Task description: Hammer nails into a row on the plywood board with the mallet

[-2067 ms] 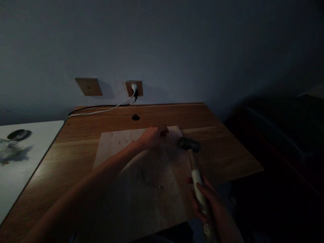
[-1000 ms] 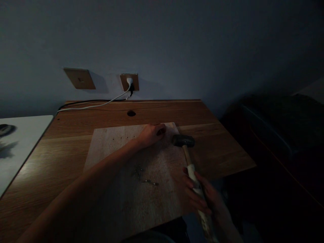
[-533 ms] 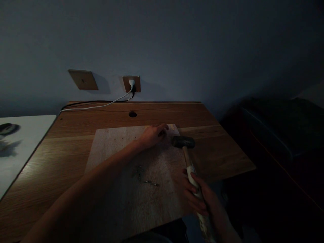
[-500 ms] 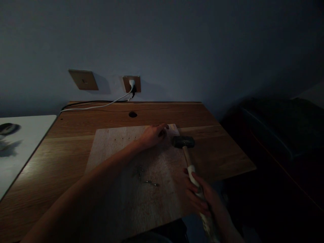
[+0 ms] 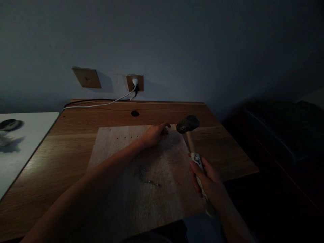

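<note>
A pale wooden board point(image 5: 162, 199) lies on the brown tabletop. At its far edge rests my left hand point(image 5: 155, 134), fingers curled and closed; anything in them is too dark and small to make out. My right hand point(image 5: 209, 179) is wrapped round the pale, wrapped handle of a hammer point(image 5: 188, 124). The dark hammer head hangs above the board's far right corner, just right of my left fingers. Several small metal nails point(image 5: 152, 183) lie loose on the middle of the board. A row of small dark dots point(image 5: 125, 137) runs left of my left hand.
The wooden tabletop point(image 5: 227, 148) meets a wall carrying two plates, one an outlet point(image 5: 135, 83) with a white plug and cables. A round hole point(image 5: 135, 113) is in the tabletop. On the left, a white surface point(image 5: 30, 135) bears a dark object.
My right hand has lifted the hammer, its head now higher and tilted. My left hand stays at nearly the same spot on the board. The view has shifted slightly.
</note>
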Demonstrator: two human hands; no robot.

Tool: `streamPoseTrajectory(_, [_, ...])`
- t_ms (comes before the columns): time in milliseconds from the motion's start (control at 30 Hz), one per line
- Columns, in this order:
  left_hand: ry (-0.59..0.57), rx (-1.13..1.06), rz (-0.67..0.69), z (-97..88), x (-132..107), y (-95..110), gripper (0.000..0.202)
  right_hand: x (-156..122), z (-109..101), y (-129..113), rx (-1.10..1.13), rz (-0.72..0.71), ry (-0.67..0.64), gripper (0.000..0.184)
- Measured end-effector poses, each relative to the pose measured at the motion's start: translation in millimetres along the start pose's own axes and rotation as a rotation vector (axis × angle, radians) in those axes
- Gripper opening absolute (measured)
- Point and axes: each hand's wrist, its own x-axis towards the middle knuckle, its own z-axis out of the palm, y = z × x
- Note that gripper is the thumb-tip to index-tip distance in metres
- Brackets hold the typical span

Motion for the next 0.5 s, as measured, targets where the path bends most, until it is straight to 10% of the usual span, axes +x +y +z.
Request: streamPoseTrajectory(500, [0.003,0.016,-0.038,-2.5,1,3,0.048,0,11,11,-0.087,0.014,0.015,0.049])
